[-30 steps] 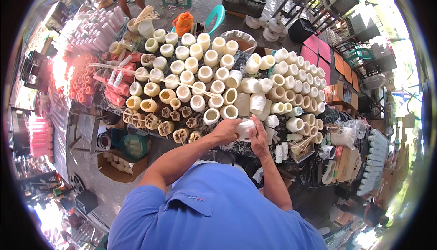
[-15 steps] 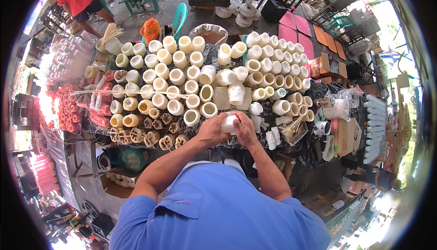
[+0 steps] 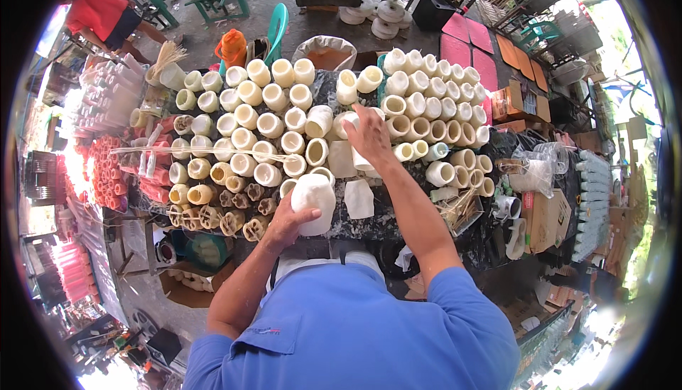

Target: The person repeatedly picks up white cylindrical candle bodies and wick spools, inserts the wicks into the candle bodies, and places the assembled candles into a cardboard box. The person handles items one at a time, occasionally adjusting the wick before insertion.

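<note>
My left hand (image 3: 288, 221) is closed on a white rounded piece (image 3: 314, 202), its thumb lying across the near face. Whether the piece is a cloth pad or a solid wax form I cannot tell. Farther forward, my right hand (image 3: 368, 136) reaches over the rows, thumb and index finger spread apart beside a pale cup-shaped piece (image 3: 341, 123); its other fingers are partly hidden. My right forearm covers part of another pale cup. Between the hands a flat white sheet (image 3: 359, 199) lies on the dark table, and a second flat sheet (image 3: 342, 159) lies beyond it.
Rows of cream hollow cups (image 3: 270, 125) fill the left of the table, with more cups (image 3: 426, 106) at the right. Brown scalloped pieces (image 3: 231, 222) line the near left edge. A cardboard box (image 3: 550, 219) stands at right. A person in red (image 3: 99, 10) is at far left.
My hands have parted: both were on a white piece at the near edge. The left has moved left with a white piece; the right has reached forward over the cups.
</note>
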Demonstrator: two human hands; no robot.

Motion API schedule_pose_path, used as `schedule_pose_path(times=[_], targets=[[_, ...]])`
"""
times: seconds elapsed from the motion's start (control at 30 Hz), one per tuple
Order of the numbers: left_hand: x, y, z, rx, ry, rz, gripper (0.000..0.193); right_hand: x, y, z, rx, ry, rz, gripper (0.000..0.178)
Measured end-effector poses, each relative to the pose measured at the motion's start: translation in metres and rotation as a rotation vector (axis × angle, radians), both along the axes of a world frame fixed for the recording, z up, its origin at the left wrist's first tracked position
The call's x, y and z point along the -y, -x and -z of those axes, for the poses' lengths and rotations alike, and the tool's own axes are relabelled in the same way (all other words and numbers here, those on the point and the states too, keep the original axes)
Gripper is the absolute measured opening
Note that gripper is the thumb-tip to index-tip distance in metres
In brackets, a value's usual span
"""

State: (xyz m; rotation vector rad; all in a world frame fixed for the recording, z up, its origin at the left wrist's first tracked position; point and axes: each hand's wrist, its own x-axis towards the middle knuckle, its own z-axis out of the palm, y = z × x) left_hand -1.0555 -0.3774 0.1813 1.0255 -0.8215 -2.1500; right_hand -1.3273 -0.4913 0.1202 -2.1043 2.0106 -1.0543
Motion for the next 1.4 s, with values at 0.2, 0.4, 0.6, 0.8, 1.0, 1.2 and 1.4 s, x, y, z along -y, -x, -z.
schedule_pose_path(times=[0.2,0.4,0.6,0.8,1.0,1.2,1.4], targets=[[-0.012,-0.015,-0.01,0.211,0.079,-0.052,0.08,0.125,-0.001,0.039,-0.243,-0.554,0.081,0.042],[-0.025,-0.033,-0.008,0.193,0.005,-0.219,0.076,0.168,0.019,0.041,-0.194,-0.633,-0.026,0.037],[-0.028,-0.041,0.0,0.235,-0.078,-0.311,0.076,0.215,0.017,0.077,-0.249,-0.692,-0.196,0.041],[-0.028,-0.04,0.004,0.27,-0.021,-0.302,0.081,0.187,0.014,0.074,-0.168,-0.549,0.026,0.034],[-0.018,-0.038,-0.003,0.282,-0.056,-0.305,0.08,0.149,0.075,0.059,-0.71,-0.158,0.082,0.039],[0.001,-0.02,-0.009,0.257,-0.01,-0.272,0.079,0.173,0.099,0.068,-0.368,-0.164,-0.017,0.037],[0.009,-0.001,-0.012,0.293,0.019,-0.234,0.077,0.152,0.063,0.097,-0.419,-0.224,-0.098,0.023]])
